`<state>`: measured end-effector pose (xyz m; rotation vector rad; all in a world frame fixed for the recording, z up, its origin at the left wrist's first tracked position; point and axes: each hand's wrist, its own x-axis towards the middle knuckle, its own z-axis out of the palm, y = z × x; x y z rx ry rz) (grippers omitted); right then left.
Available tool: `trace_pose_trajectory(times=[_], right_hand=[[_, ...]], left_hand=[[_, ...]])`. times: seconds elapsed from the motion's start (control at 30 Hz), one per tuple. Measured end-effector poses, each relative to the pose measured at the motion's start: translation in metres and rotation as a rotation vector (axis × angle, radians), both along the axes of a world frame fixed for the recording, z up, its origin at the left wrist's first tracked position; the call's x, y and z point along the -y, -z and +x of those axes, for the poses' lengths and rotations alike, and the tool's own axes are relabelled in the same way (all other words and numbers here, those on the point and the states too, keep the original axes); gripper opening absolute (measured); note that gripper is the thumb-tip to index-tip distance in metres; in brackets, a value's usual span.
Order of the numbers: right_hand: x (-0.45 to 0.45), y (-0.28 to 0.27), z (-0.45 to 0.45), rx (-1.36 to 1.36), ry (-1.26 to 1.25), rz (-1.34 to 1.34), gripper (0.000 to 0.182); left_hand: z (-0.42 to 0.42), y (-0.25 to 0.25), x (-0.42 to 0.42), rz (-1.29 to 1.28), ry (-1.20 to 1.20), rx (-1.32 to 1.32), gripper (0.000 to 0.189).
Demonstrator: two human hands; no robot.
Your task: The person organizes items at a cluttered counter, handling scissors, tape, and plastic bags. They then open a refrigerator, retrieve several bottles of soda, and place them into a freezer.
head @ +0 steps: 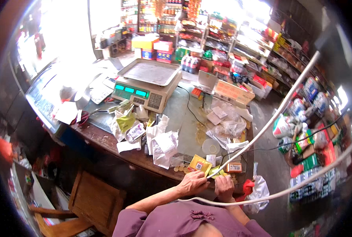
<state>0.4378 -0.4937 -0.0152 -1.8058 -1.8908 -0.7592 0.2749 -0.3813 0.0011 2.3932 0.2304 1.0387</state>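
My left hand (194, 184) is at the front edge of the wooden desk (125, 164), its fingers bent by a yellow packet (199, 164) with a printed code. A white cable (247, 147) runs down to its fingertips; whether they pinch it is unclear. Close on the right, my right hand (224, 186) has its fingers curled at a yellow-green packet (216, 171); its grip is not plain. Coins (180, 168) lie left of the yellow packet. A small orange-and-white box (234, 167) sits just beyond my right hand.
An electronic weighing scale (148, 86) stands farther back. Crumpled papers (165, 145) and plastic bags (229, 127) cover parts of the desk. A wooden chair (94, 201) is at lower left. Another pale cable (270, 197) crosses low in front. Stocked shelves (205, 32) line the back.
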Motion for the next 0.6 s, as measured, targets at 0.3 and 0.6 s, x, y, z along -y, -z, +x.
trace_pose_trajectory(times=[0.3, 0.6], right_hand=[[-0.058, -0.028, -0.041, -0.545, 0.204, 0.184, 0.010], [-0.097, -0.036, -0.029, -0.498, -0.119, -0.167, 0.025]], left_hand=[[-0.011, 0.001, -0.019, -0.400, 0.423, -0.092, 0.016], [-0.016, -0.006, -0.051, -0.005, 0.122, 0.020, 0.014]])
